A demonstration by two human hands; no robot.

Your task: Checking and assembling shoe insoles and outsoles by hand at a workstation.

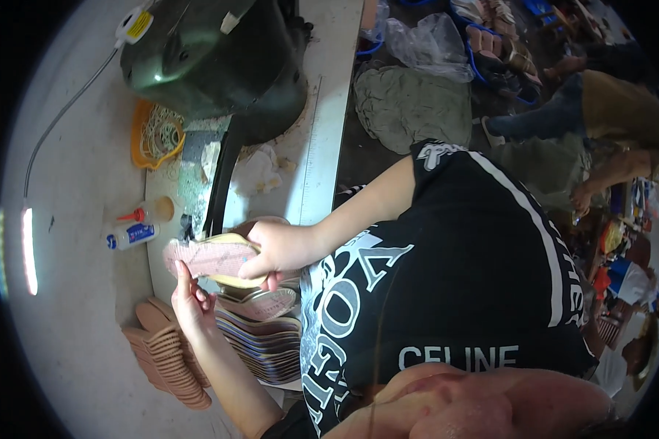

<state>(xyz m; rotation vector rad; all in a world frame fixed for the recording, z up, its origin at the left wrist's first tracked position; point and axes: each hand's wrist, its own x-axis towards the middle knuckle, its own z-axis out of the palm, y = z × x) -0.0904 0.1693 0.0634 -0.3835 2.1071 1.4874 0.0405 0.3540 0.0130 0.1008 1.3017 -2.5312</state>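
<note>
A pink insole (pixel 211 257) with a yellow edge lies across both my hands, its printed or textured face turned up. My right hand (pixel 282 247) grips one end, thumb on top and fingers folded under the edge. At the other end my left hand (pixel 192 298) lays an extended index finger on the pink face; its other fingers curl beneath. A small black machine part (pixel 187 227) stands right beside the insole's far edge. Just under my hands, another light insole (pixel 269 304) rests at the top of a stack of dark-edged insoles (pixel 260 340).
Tan soles (pixel 170 355) are piled beside my left forearm. A large dark green machine (pixel 212 66) stands on the white table (pixel 322 132). Nearby are a white bottle (pixel 133 235), a red-nozzled bottle (pixel 150 211) and an orange basket (pixel 140 150). Another person (pixel 600 110) sits at the right.
</note>
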